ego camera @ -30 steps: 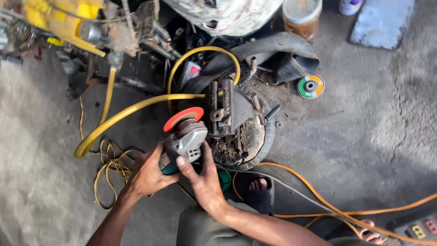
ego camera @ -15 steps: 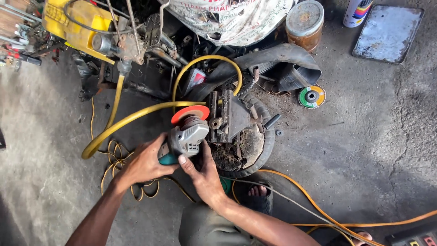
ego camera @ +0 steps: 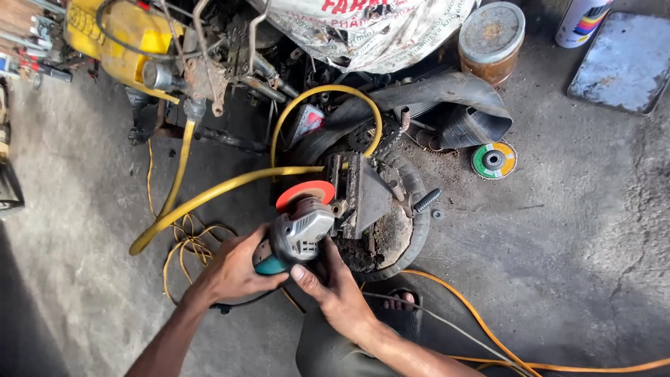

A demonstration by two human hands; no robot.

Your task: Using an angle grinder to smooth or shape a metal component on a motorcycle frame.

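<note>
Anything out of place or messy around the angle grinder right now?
Yes. A spare flap disc lies loose on the concrete floor right of the vise, and yellow cord sits tangled beside the left hand gripping the angle grinder.

Both hands grip an angle grinder. The left hand wraps its teal rear handle, fingers curled under it. The right hand clasps the grey body from below, thumb pressed against its side. Just beyond the fingertips, the grinder's orange guard sits against a dirty metal bracket resting on a round, grimy part. A yellow hose runs past the left fingers, near them. Well beyond the right fingers, a flap disc lies on the concrete floor.
</note>
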